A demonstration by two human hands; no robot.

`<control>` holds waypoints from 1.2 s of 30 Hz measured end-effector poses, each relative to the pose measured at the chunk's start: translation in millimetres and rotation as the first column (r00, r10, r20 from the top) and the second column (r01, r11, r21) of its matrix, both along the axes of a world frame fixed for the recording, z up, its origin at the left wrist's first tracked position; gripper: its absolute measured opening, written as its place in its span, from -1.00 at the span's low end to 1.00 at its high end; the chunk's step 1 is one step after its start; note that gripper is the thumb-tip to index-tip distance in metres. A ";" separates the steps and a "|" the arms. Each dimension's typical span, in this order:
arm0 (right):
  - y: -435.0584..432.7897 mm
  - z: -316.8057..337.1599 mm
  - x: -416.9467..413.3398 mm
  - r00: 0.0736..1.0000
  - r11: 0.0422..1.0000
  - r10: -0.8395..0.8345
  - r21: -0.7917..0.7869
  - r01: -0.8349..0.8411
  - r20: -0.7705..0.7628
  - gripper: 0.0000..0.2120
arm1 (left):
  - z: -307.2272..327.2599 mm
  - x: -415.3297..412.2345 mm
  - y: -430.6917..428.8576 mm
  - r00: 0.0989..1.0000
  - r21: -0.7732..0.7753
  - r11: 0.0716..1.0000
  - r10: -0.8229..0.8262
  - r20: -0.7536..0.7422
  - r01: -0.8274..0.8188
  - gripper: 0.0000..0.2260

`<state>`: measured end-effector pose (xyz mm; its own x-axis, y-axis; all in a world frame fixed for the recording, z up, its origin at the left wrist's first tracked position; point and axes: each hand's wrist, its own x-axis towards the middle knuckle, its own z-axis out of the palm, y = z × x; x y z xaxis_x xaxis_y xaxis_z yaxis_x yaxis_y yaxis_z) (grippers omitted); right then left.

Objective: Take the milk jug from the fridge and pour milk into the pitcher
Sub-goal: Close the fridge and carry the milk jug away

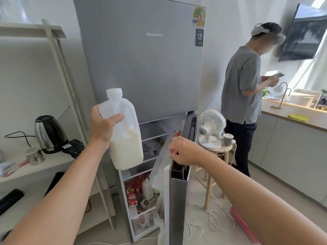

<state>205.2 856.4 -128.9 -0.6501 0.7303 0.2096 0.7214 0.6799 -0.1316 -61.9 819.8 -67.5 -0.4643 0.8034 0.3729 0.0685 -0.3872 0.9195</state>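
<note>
Before the grey fridge (pixel 141 68) we hold the half-full milk jug (pixel 126 149) clear of the shelves, left hand (pixel 103 125) curled round its handle, right hand (pixel 183 151) gripping the open lower door (pixel 178 184) by its top edge, which could clip the jug if swung carelessly.

Bare forearms (pixel 62 183), bare hands (pixel 103 125)
</note>
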 end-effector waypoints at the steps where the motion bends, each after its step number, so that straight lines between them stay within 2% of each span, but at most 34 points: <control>1: 1.2 -4.7 -10.0 0.999 0.999 0.042 -0.016 -0.042 -0.030 -0.85 | 0.0 -6.8 -4.3 1.000 -0.009 1.000 0.002 -0.003 -0.002 -0.49; 3: 3.3 -9.0 -28.9 0.989 0.995 0.098 -0.023 -0.102 -0.115 -0.76 | -1.3 -23.1 -9.5 1.000 -0.020 0.999 0.025 -0.015 -0.025 -0.55; 7: 9.6 -10.5 -66.4 0.977 0.987 0.150 -0.035 -0.157 -0.148 -0.65 | -2.1 -54.3 -18.3 0.996 -0.038 0.997 0.069 -0.052 -0.071 -0.47; 9: 16.1 -13.7 -82.1 0.971 0.985 0.159 -0.034 -0.168 -0.176 -0.57 | -4.5 -68.6 -21.9 0.996 -0.044 0.995 0.087 -0.019 -0.087 -0.45; 12: 25.2 -25.9 -102.6 0.971 0.990 0.143 0.016 -0.143 -0.189 -0.34 | -9.7 -93.5 -22.1 0.994 -0.068 0.992 0.108 -0.014 -0.109 -0.39; 14: 29.7 -35.8 -115.5 0.975 0.994 0.097 0.072 -0.084 -0.198 -0.29 | -12.8 -106.8 -19.7 0.992 -0.077 0.989 0.124 -0.028 -0.126 -0.37; 19: 33.1 -59.9 -155.5 0.972 0.979 0.037 0.202 0.010 -0.230 -0.34 | -20.4 -133.2 -14.7 0.990 -0.100 0.985 0.137 -0.032 -0.140 -0.37; 22: 42.7 -71.5 -175.6 0.983 0.983 0.019 0.184 0.016 -0.184 -0.36 | -26.1 -144.3 -6.1 0.991 -0.108 0.985 0.137 -0.005 -0.137 -0.41; 26: 68.2 -65.6 -201.0 0.986 0.982 -0.015 0.185 0.046 -0.164 -0.62 | -31.7 -151.3 7.8 0.990 -0.120 0.983 0.139 0.008 -0.137 -0.41; 31: 98.1 -71.9 -227.9 0.988 0.961 -0.037 0.267 0.077 -0.150 -0.79 | -40.7 -155.5 24.9 0.983 -0.151 0.972 0.182 0.015 -0.178 -0.40; 36: 123.3 -75.1 -245.4 0.984 0.942 -0.016 0.327 0.075 -0.178 -0.64 | -44.0 -156.7 42.9 0.971 -0.165 0.959 0.237 0.022 -0.230 -0.41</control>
<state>-40.2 979.7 -204.0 -0.5513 0.6281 0.5491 0.7392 0.6730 -0.0277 -218.6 862.7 -111.6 -0.6585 0.7181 0.2251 0.1002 -0.2128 0.9719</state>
